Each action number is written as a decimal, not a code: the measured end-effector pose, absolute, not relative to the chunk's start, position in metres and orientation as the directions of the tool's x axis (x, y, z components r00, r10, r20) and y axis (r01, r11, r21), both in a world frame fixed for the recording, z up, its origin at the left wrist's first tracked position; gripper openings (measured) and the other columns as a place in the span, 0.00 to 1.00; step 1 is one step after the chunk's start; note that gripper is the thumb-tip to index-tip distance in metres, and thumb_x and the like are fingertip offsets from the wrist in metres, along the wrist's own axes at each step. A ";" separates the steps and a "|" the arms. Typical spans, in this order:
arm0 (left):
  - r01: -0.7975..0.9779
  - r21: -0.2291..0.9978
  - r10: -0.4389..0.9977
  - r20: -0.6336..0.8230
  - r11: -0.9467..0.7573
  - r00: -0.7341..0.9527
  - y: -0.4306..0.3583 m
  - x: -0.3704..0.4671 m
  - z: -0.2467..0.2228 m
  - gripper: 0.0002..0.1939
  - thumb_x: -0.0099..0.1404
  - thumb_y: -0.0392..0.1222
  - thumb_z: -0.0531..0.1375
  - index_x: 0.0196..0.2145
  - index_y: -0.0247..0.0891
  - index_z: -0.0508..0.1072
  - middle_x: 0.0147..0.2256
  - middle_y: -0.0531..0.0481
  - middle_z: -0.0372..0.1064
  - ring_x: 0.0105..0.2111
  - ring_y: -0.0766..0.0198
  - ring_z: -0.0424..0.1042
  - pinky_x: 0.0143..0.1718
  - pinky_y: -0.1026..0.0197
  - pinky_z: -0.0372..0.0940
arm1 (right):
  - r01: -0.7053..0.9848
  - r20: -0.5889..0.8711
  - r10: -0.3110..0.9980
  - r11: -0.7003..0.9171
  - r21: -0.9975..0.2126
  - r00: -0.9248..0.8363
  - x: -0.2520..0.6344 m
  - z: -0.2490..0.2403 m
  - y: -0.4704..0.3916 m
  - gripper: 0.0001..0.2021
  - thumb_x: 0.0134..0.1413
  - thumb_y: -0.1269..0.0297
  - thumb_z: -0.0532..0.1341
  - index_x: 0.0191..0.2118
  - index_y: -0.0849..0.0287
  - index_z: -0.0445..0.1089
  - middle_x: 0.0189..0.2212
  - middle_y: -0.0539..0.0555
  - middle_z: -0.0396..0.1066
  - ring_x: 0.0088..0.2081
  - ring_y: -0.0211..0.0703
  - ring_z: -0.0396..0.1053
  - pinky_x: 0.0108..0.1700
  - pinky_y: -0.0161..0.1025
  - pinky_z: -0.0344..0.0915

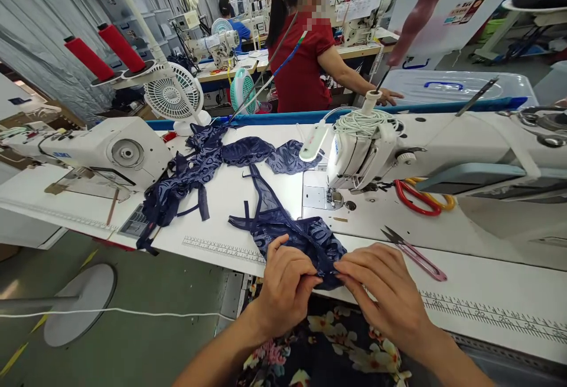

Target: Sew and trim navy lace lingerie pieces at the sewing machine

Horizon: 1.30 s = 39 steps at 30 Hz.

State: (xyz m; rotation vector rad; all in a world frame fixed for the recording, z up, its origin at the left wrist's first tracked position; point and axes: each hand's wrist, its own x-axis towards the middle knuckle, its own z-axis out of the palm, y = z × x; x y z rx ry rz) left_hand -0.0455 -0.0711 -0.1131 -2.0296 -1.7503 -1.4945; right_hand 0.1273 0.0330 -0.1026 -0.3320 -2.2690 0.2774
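A navy lace garment (pixel 283 224) lies at the table's front edge, its near part pinched between both hands. My left hand (pixel 287 283) closes thumb and fingers on the fabric. On the right side, my right hand (pixel 385 286) grips the same garment's edge between thumb and fingertips. Behind it the sewing machine's needle area (pixel 334 198) stands just beyond the fabric. More navy lace pieces (pixel 190 177) are heaped to the left, and two cup-like pieces (pixel 248 150) stretch toward the machine.
Pink-handled thread snips (pixel 416 254) and red-handled scissors (pixel 416 198) lie right of the hands. A second sewing machine (pixel 119 150) stands at left, with a white fan (pixel 173 94) behind. A person in red (pixel 299 68) is beyond the table, one arm stretched toward plastic bins (pixel 460 85).
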 end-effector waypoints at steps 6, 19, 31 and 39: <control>0.664 0.713 0.854 0.472 -0.225 -0.217 -0.072 -0.043 -0.107 0.05 0.68 0.32 0.54 0.36 0.39 0.66 0.31 0.54 0.67 0.34 0.67 0.68 0.61 0.46 0.55 | 0.152 0.687 0.369 0.922 -0.356 -0.626 0.127 -0.103 0.034 0.10 0.58 0.78 0.60 0.41 0.56 0.69 0.33 0.53 0.73 0.36 0.44 0.69 0.42 0.46 0.61; 0.563 0.790 0.855 0.449 -0.243 -0.260 -0.066 -0.037 -0.116 0.04 0.68 0.32 0.56 0.37 0.40 0.67 0.33 0.53 0.69 0.35 0.67 0.70 0.61 0.49 0.59 | 0.189 0.767 0.267 0.963 -0.192 -0.583 0.121 -0.094 0.030 0.12 0.52 0.81 0.64 0.38 0.58 0.70 0.33 0.54 0.71 0.36 0.43 0.66 0.42 0.47 0.61; 0.735 0.555 0.687 0.707 -0.390 -0.169 -0.062 -0.039 -0.126 0.09 0.66 0.28 0.55 0.38 0.40 0.68 0.33 0.53 0.73 0.34 0.67 0.73 0.62 0.41 0.57 | 0.070 0.578 0.370 0.878 -0.474 -0.727 0.129 -0.088 0.035 0.09 0.58 0.77 0.59 0.42 0.57 0.67 0.33 0.52 0.70 0.34 0.41 0.66 0.43 0.46 0.59; 0.735 0.558 0.699 0.696 -0.384 -0.164 -0.062 -0.038 -0.124 0.07 0.66 0.29 0.56 0.37 0.40 0.68 0.32 0.54 0.73 0.33 0.68 0.73 0.62 0.42 0.56 | 0.063 0.501 0.368 0.848 -0.526 -0.783 0.123 -0.086 0.040 0.06 0.60 0.75 0.57 0.39 0.56 0.66 0.31 0.51 0.69 0.33 0.41 0.65 0.39 0.43 0.59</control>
